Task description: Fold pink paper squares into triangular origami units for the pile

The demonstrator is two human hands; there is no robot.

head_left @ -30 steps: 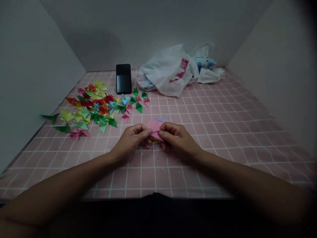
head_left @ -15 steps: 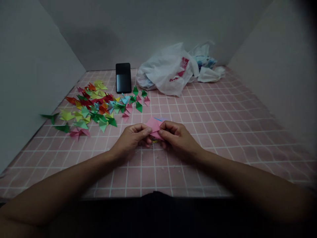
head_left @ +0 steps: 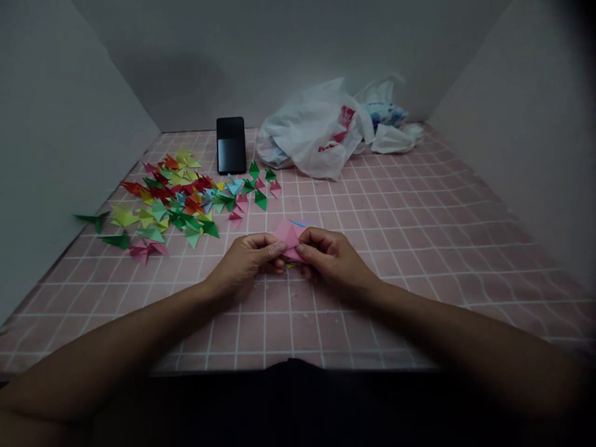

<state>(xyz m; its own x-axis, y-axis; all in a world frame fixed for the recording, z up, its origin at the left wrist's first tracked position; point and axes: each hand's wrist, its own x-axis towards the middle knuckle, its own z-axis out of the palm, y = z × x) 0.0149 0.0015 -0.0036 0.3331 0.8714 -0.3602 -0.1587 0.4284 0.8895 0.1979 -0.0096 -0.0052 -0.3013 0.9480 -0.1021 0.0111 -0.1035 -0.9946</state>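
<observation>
Folded pink paper [head_left: 289, 239] pinched between left hand [head_left: 246, 257] and right hand [head_left: 333, 259], held low over the pink grid mat [head_left: 298, 323]. Coloured paper folds [head_left: 177, 202] lie far left; phone [head_left: 231, 146] and white plastic bag [head_left: 316, 133] far.

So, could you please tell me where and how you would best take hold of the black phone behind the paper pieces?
I would pinch the phone by its two long side edges, coming from above. It looks narrow, flat and nearly upright, and an approach from above keeps clear of the folded paper pieces near its foot and the white plastic bag beside it.
</observation>
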